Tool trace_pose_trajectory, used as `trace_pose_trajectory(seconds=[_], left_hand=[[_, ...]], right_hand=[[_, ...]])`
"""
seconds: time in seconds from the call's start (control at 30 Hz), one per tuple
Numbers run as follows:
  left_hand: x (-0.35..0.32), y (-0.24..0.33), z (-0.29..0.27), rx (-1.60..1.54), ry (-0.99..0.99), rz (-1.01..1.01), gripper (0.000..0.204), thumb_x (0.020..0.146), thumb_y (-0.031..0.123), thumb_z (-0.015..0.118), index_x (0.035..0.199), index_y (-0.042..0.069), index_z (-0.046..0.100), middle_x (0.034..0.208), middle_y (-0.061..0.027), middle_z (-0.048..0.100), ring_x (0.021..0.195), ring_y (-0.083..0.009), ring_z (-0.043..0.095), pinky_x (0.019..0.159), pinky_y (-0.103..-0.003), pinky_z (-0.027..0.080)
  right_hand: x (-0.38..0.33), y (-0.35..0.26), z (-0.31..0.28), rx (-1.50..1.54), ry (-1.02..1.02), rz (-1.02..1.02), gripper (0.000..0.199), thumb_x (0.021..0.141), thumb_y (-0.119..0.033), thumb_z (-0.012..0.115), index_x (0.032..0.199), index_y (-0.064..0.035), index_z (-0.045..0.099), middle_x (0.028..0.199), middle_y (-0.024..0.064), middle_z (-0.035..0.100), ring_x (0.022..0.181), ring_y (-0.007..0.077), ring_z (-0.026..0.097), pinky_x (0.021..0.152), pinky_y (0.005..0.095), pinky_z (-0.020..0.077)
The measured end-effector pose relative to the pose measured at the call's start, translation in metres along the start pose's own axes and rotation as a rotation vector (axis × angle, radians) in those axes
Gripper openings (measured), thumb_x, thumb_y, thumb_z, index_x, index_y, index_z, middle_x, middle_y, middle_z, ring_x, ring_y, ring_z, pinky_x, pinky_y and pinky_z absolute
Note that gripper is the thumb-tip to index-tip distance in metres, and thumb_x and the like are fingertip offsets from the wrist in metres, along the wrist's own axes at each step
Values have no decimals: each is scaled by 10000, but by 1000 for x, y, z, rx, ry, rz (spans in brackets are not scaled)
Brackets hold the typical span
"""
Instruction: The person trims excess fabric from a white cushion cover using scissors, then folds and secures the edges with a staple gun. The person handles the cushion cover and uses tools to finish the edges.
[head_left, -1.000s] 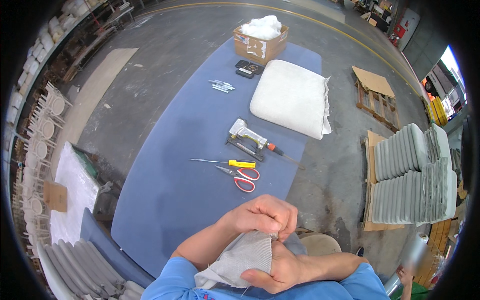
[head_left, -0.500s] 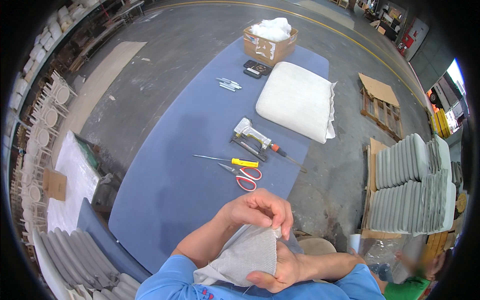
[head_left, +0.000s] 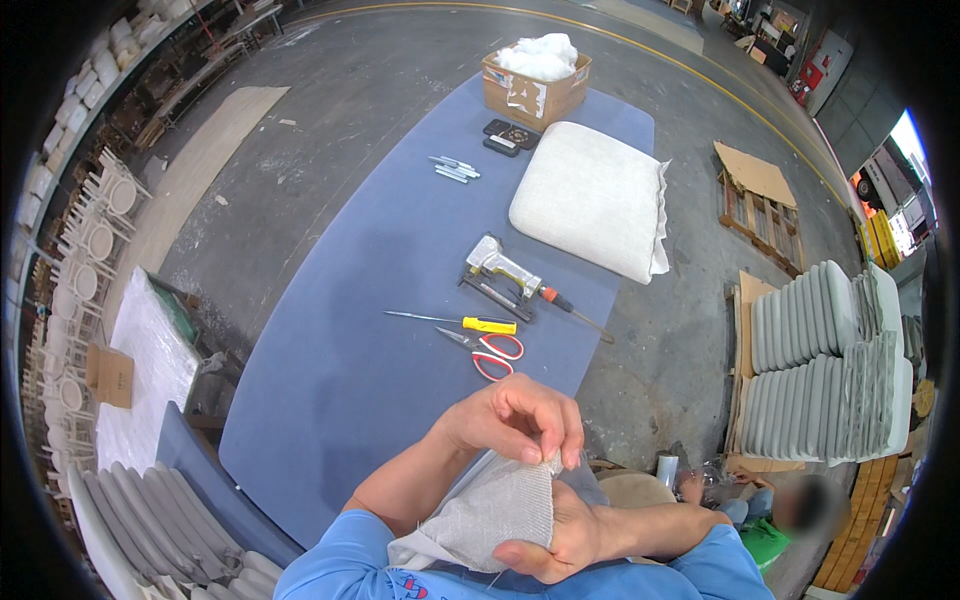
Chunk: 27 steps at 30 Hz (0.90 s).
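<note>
A piece of light grey woven fabric (head_left: pixel 475 522) hangs close against my body, its folded edge facing right. At its upper corner, my left hand (head_left: pixel 518 418) pinches the cloth between thumb and fingers. Lower down, my right hand (head_left: pixel 565 535) grips the right edge, thumb in front and the other fingers mostly hidden. Just beyond my left hand lie scissors with red and white handles (head_left: pixel 494 358). A yellow-handled screwdriver (head_left: pixel 488 325) rests beside them, and a staple gun (head_left: pixel 503 272) with an orange hose fitting lies farther off.
On the blue padded table (head_left: pixel 330 300) sit a pale upholstered cushion (head_left: pixel 585 195), small metal rods (head_left: pixel 455 168), black devices (head_left: pixel 510 136) and a carton of white stuffing (head_left: pixel 530 98). Cushion stacks (head_left: pixel 820 360) stand right, more (head_left: pixel 165 515) at lower left. A co-worker in green (head_left: pixel 765 545) is low at right.
My hands keep nearly the same hold on the fabric, with only a slight finger shift. The co-worker at lower right has changed position, with their hands now by clear plastic. The view has shifted slightly.
</note>
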<state>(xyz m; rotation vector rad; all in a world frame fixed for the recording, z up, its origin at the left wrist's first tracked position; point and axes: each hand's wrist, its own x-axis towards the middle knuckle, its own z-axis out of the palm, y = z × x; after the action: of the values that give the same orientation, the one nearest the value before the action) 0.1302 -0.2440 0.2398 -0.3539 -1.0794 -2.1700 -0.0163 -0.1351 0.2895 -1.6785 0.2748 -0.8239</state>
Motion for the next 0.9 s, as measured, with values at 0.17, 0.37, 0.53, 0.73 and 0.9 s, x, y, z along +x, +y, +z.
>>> trace_pose_trajectory(seconds=[0.17, 0.37, 0.53, 0.73, 0.9], left_hand=[[-2, 1, 1, 18, 11, -5, 102, 885, 96, 801, 928, 26, 741, 1066, -162, 715, 993, -210, 676, 839, -317, 525], [-2, 5, 4, 85, 19, -35, 108, 854, 76, 803, 917, 8, 750, 1044, -177, 704, 1017, -305, 673, 903, -420, 555], [-1, 19, 17, 140, 82, -183, 112, 856, 67, 811, 871, 21, 710, 1053, -146, 682, 1011, -267, 656, 895, -389, 532], [-5, 35, 29, 195, 154, -279, 111, 888, 56, 795, 910, 37, 689, 1072, -137, 676, 1017, -238, 633, 897, -373, 499], [-9, 43, 35, 167, 221, -344, 166, 920, 94, 780, 1034, 17, 686, 1077, -128, 672, 1036, -232, 614, 925, -368, 483]], right_hand=[[3, -5, -2, -55, -22, 12, 482, 1000, -226, 602, 1386, 62, 572, 1344, 180, 643, 1223, 348, 620, 1087, 444, 452], [2, -6, -2, -66, 2, -1, 481, 983, -195, 621, 1371, 84, 562, 1315, 186, 645, 1220, 335, 621, 1072, 431, 466], [-13, 8, 1, 237, 45, 68, 547, 945, -162, 665, 1402, 97, 513, 1317, 189, 635, 1230, 324, 619, 1066, 421, 473], [0, 16, -5, 186, -20, -82, 555, 939, -188, 689, 1392, 76, 508, 1302, 199, 637, 1209, 359, 616, 1050, 456, 472], [13, 20, -1, -41, 0, -262, 423, 983, -282, 611, 1272, 23, 670, 1235, 188, 692, 1127, 398, 655, 995, 486, 501]])
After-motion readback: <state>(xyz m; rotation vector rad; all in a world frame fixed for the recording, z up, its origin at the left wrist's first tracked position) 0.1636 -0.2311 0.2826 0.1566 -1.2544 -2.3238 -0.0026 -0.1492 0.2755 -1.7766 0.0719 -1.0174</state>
